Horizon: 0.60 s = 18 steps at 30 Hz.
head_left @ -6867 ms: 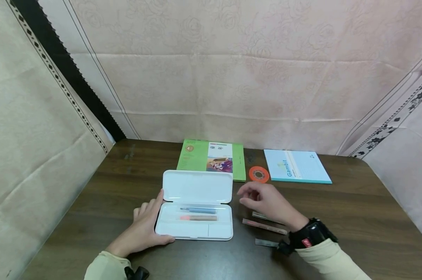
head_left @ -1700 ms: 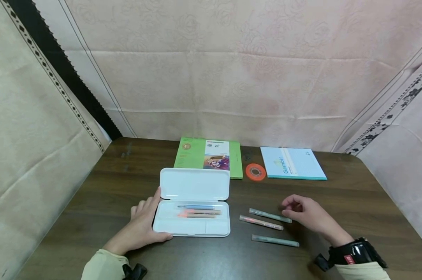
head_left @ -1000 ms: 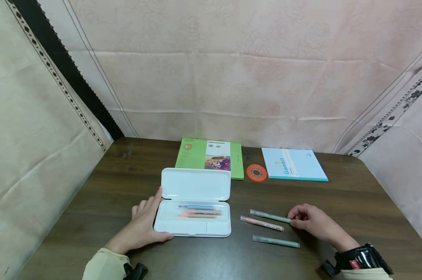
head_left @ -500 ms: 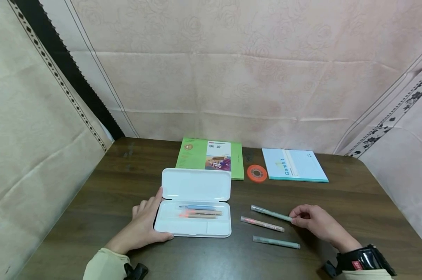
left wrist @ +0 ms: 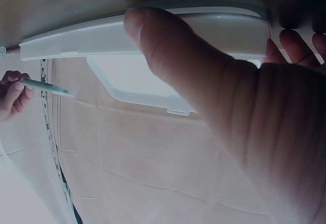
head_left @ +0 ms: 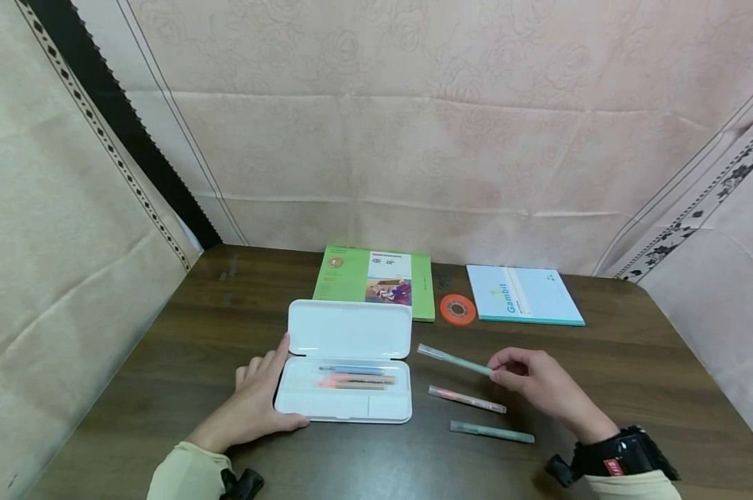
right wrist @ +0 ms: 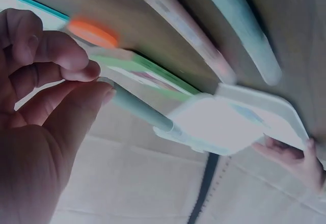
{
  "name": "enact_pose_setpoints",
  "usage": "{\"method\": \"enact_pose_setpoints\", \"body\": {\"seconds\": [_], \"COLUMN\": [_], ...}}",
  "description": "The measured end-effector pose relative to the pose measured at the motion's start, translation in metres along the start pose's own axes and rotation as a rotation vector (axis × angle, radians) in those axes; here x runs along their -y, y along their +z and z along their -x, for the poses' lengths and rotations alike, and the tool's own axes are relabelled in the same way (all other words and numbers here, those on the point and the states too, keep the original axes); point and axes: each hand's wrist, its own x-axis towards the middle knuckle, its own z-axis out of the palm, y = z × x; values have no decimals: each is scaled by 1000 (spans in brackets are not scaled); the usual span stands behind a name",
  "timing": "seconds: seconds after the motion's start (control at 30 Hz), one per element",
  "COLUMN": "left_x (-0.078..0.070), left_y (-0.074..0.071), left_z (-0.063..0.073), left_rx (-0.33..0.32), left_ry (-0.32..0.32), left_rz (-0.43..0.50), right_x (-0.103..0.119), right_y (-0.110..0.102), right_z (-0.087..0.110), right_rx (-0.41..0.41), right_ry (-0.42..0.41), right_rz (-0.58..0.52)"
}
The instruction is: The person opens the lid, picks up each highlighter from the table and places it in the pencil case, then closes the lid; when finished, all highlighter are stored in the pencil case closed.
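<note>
A white pencil case (head_left: 376,408) lies on the table with its lid (head_left: 349,328) raised; a blue pen (head_left: 353,370) and pink-tipped pens (head_left: 358,382) lie inside. My left hand (head_left: 255,399) grips the case's left side, thumb at the front edge and fingers toward the hinge. Between thumb and fingertips, my right hand (head_left: 542,385) pinches one end of a pale green pen (head_left: 454,359), held above the table right of the case. The right wrist view shows this pen (right wrist: 140,109) slanting away from the fingertips.
On the table lie a pinkish pen (head_left: 467,399) and another green pen (head_left: 492,432), right of the case. Behind stand a green book (head_left: 345,278), an orange disc (head_left: 458,310) and a light blue notebook (head_left: 526,295). A pale cloth (head_left: 414,139) hangs at the back.
Another pink-tipped pen has come into the case since the earliest frame. My right hand has taken the far green pen, lifted it and moved it left. My left hand stays put.
</note>
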Motion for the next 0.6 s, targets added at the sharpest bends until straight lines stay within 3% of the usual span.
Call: {"method": "enact_pose_setpoints", "body": {"seconds": [0.3,0.6], "left_x": [-2,-2], "left_y": [-1,-1], "left_z": [0,0], "left_rx": [-2,-4], "left_ry": [2,0], "left_rz": [-4,-1], "right_x": [32,62], "right_y": [35,72], "right_z": [-19,-32], "right_rx": [20,104], "right_ry": [-72,-122], "right_rz": [-26,-71]}}
